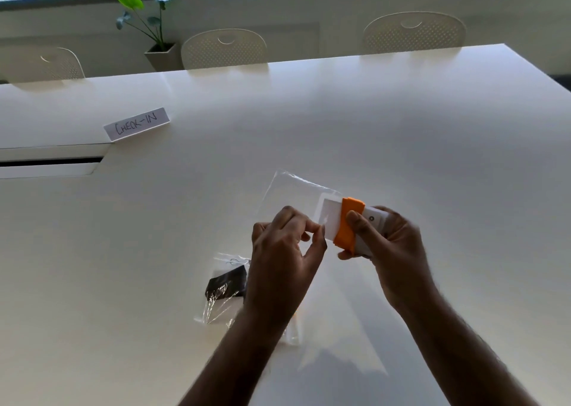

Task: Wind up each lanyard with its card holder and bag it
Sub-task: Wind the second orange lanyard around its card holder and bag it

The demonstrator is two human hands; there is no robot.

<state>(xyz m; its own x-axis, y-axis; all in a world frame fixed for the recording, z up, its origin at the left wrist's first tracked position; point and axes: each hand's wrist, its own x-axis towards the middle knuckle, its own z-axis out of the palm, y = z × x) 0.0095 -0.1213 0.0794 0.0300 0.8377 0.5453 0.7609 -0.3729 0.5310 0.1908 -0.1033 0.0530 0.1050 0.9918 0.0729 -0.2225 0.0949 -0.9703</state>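
Left hand [279, 251] is pinching the mouth of a clear bag [296, 189] above the surface [401, 127]. Right hand [386, 241] is gripping a white card holder [329, 217] wound with orange lanyard [347, 224], its end entering the bag. A bagged black lanyard [227, 285] is lying beside the left wrist.

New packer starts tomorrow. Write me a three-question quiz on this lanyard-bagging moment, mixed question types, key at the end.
1. True or false: the orange fabric lanyard is wound around the white plastic card holder.
2. Which hand pinches the open edge of the clear plastic bag?
A. left hand
B. right hand
C. neither
3. Fill in: the second clear bag, lying on the white table by the left wrist, holds a wound lanyard of colour ____.

Key
1. True.
2. A; the right hand grips the wound holder, whose far end is at the bag's mouth.
3. Black.
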